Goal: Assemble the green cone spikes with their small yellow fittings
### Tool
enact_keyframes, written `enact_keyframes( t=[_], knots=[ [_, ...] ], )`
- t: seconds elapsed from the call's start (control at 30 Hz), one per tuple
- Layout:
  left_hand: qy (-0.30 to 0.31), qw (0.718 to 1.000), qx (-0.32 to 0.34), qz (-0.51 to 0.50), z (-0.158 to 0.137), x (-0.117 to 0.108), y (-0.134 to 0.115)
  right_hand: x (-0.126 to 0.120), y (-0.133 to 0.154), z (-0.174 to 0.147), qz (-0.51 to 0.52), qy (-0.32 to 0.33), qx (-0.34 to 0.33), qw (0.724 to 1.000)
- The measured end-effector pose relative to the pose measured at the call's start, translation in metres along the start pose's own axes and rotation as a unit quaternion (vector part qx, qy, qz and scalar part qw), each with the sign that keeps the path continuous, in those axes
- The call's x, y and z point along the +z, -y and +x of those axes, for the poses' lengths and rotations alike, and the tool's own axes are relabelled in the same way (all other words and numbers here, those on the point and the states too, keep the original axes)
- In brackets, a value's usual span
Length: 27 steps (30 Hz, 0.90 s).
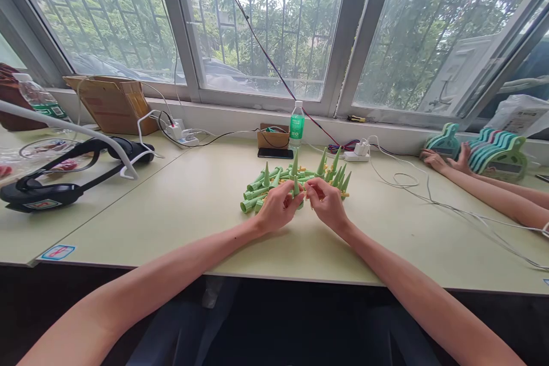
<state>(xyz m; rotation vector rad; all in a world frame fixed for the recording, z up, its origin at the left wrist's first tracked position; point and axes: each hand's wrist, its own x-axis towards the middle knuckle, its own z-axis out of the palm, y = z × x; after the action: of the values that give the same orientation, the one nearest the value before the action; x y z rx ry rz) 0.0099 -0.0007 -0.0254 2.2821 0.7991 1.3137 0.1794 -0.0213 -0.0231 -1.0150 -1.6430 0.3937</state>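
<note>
My left hand (275, 207) is closed around a green pointed cone piece (295, 185), whose tip sticks up above the fingers. Close beside it, my right hand (328, 203) pinches with thumb and fingertips; a small pale yellowish bit seems to show there, too small to name. Both hands are over the near side of a pile of light green plastic parts. Green tubes (249, 205) lie on the pile's left side, and several upright green cones (321, 164) stand toward its right. Small yellow pieces (345, 195) show among them. My palms hide part of the pile.
Behind the pile are a black phone (275, 153), a small cardboard box (273, 138) and a green-labelled bottle (297, 126). A black headset (77, 174) lies at left. White cables (463, 213) cross the right side, where another person's hands (435, 160) touch green fan-shaped items (501, 154).
</note>
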Motion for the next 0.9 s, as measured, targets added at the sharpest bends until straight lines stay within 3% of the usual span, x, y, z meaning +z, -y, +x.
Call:
enact_keyframes(
  t=[0.33,0.73,0.9],
  knots=[
    [-0.002,1.0,0.019,0.015,0.0017,-0.0003,-0.0041,0.0008,-0.0017,-0.0009,-0.022,0.004,0.012,1.0],
    [0.001,0.998,-0.033,-0.055,0.0013,-0.0014,-0.0071,-0.002,0.004,-0.0016,0.0,0.046,0.005,0.999],
    [-0.008,0.999,-0.022,-0.049,0.0023,-0.0021,-0.0081,-0.0014,0.0032,-0.0023,-0.001,0.058,-0.002,0.998]
  ],
)
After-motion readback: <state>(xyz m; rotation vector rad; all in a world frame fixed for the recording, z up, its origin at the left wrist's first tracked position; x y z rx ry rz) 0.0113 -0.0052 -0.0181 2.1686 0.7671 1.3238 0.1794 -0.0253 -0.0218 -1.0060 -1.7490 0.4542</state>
